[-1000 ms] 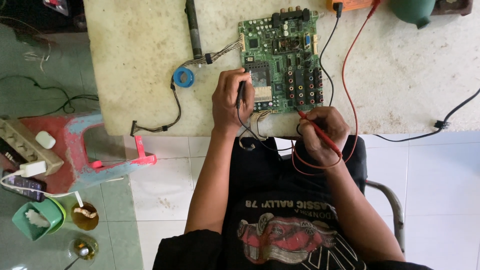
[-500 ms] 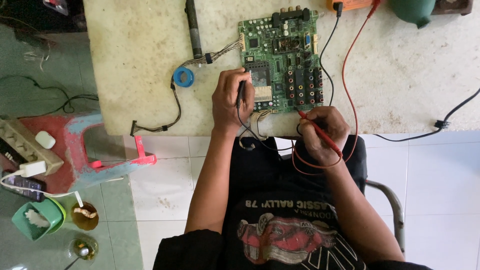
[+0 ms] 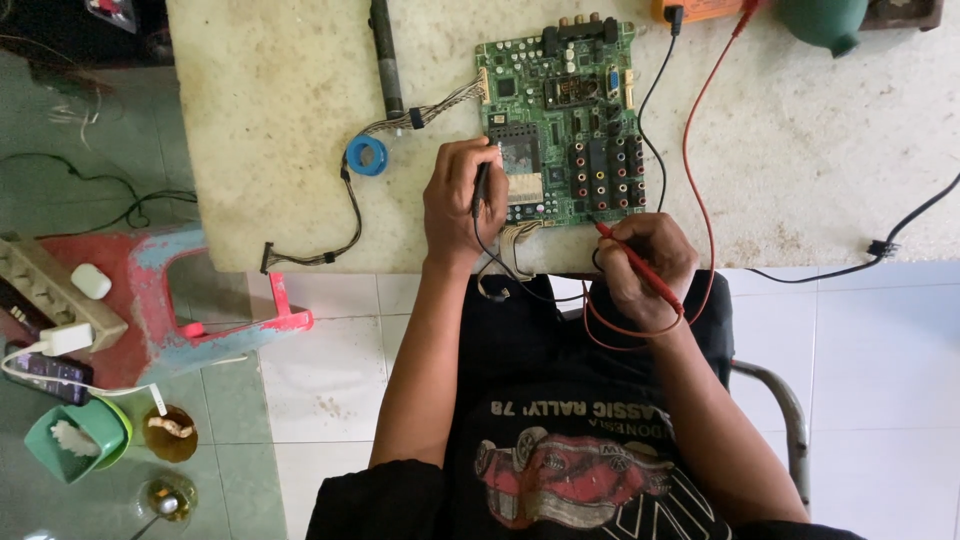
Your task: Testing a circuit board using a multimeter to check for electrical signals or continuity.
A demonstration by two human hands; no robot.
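A view from above looks down at a person seated at a pale, stained stone table point(image 3: 280, 100), both forearms stretched forward to a green circuit board point(image 3: 560, 115) that lies flat near the table's front edge. The left hand point(image 3: 458, 205) rests on the table at the board's near left corner, fingers curled closed around a black probe point(image 3: 481, 188) whose tip points up onto the board beside a silver square part. The right hand point(image 3: 645, 265) sits at the table's front edge just below the board's near right corner, fingers pinched shut on a red probe point(image 3: 640, 268) that slants up and left, its tip at the board's lower edge. A black wire point(image 3: 655, 100) and a red wire point(image 3: 690, 130) run from the probes up the table, to the right of the board, to an orange meter point(image 3: 700, 10) partly cut off at the top. A bundle of thin wires point(image 3: 430, 110) leaves the board's left side, passing a blue ring of tape point(image 3: 366, 155) lying to the left of the board. A dark soldering iron point(image 3: 385, 55) lies above the ring. On the green floor at left stand a red and blue plastic stool point(image 3: 190, 290) and a power strip point(image 3: 55, 290).
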